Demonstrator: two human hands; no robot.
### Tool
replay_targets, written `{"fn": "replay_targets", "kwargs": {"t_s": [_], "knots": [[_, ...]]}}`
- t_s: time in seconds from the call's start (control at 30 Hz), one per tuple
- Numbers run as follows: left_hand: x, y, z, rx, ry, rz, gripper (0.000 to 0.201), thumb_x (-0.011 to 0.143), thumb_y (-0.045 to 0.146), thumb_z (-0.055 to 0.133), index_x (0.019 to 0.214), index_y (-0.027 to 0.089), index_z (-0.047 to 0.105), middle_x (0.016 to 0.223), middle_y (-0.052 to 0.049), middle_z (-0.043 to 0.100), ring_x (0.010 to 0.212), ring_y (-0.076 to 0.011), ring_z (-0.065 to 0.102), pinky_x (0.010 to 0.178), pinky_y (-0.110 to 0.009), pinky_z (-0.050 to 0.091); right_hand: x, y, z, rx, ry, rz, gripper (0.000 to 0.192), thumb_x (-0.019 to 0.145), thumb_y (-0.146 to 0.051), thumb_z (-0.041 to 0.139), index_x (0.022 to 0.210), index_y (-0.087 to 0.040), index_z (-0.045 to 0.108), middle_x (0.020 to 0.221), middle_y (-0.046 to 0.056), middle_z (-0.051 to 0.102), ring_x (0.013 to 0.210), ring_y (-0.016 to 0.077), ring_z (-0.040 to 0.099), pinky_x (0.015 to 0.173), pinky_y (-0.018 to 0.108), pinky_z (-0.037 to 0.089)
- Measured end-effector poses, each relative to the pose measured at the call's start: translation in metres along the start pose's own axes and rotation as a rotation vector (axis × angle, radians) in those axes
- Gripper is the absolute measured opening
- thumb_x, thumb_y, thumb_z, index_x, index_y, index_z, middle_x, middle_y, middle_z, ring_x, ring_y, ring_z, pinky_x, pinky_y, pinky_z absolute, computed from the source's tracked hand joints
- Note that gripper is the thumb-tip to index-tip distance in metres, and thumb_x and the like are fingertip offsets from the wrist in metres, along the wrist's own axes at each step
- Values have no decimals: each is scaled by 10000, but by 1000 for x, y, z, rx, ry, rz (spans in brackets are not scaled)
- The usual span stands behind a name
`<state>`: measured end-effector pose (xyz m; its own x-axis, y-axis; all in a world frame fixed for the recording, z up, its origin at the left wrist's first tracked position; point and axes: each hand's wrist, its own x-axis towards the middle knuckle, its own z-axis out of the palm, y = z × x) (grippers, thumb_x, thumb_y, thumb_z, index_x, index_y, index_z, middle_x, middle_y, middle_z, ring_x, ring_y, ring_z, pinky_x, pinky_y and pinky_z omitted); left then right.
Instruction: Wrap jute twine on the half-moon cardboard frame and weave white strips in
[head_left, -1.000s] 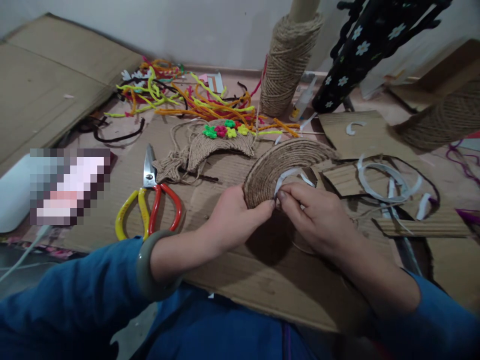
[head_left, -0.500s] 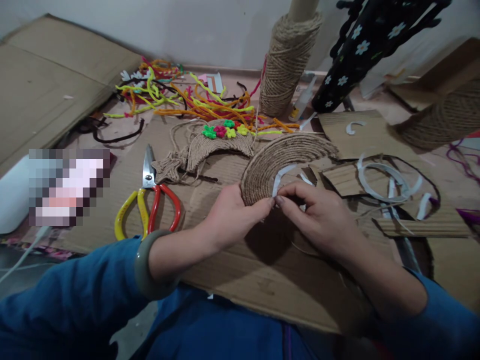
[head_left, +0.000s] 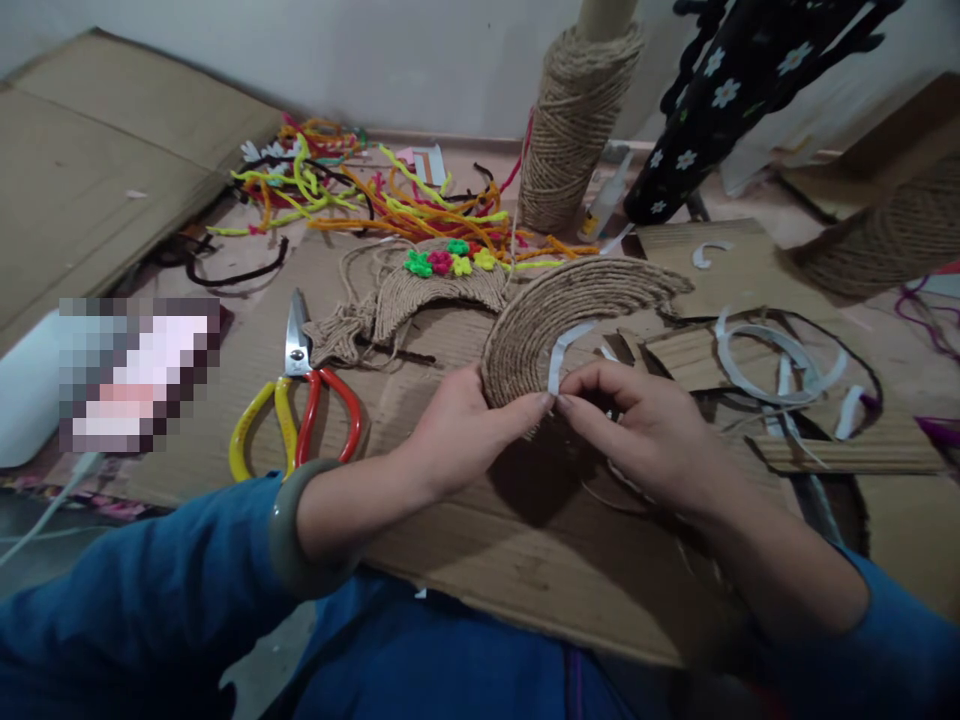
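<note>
Jute-wound and arch-shaped, the twine arc (head_left: 559,310) lies on the cardboard sheet (head_left: 480,560), its near end pinched in the left hand (head_left: 469,425), thumb and forefinger closed on its lower edge. The right hand (head_left: 645,430) meets it fingertip to fingertip there, nipping the foot of a white paper strip (head_left: 564,350) that curls up off the arc's inner rim. Since a second ago the arc has swung: its far end now sits higher and farther right, and the white strip stands more upright and peeled farther from the arc. Left of the arc lie the scissors (head_left: 300,400) with red and yellow handles; just behind it rests a smaller jute piece with flowers (head_left: 442,280), and beyond that the twine spool (head_left: 574,130) and a tangle of pipe cleaners (head_left: 360,195).
</note>
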<state>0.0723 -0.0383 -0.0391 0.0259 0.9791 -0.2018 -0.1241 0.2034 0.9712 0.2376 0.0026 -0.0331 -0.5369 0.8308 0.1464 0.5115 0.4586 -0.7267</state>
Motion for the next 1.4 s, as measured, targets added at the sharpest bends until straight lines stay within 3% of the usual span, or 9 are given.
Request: {"fn": "replay_targets", "kwargs": {"t_s": [0.27,0.57,0.8,0.97,1.1,1.23,1.4], "knots": [[-1,0,1,0,-41,-50,103,703,173,623,801,142,634,760,9,643,751,-134,586,710,-244,471,1,-3,0,165,-49,97,132,781,-257,546,665,-198,567,547,-29,559,500,99,482,464,219,375],[-1,1,1,-77,-65,-108,142,665,156,652,805,134,664,743,9,660,721,-129,597,714,-253,478,2,-3,0,269,-73,167,140,765,-289,556,661,-195,560,539,-33,523,478,94,443,431,217,368],[0,0,-1,-119,-90,-127,171,673,176,671,838,134,669,783,-14,686,769,-173,645,766,-309,509,1,-3,-1,297,-105,174,158,801,-292,530,671,-204,537,528,-45,501,452,94,451,429,225,379],[0,-1,-2,-147,-96,-108,229,671,178,700,897,140,695,848,-22,720,851,-198,670,811,-315,519,-1,-2,-1,130,-50,61,124,819,-269,533,726,-204,581,558,-38,550,484,102,479,466,229,393],[1,-3,-4,-163,-111,-85,257,686,188,709,937,133,701,911,-44,729,910,-210,670,861,-335,515,-4,1,-2,-70,72,-109,68,830,-241,550,811,-213,609,673,-8,649,573,129,575,523,248,432],[2,-3,-4,-207,-133,-102,286,662,185,734,941,130,703,933,-54,734,948,-218,667,896,-344,505,-4,4,-5,-235,96,-309,103,876,-211,520,831,-211,613,748,21,701,657,152,643,580,266,469],[1,-2,-3,-268,-130,-148,294,634,169,756,921,129,701,956,-60,736,966,-214,667,939,-350,483,-4,9,-8,-426,149,-507,114,894,-210,539,840,-200,638,713,36,702,646,158,645,595,274,471]]}}
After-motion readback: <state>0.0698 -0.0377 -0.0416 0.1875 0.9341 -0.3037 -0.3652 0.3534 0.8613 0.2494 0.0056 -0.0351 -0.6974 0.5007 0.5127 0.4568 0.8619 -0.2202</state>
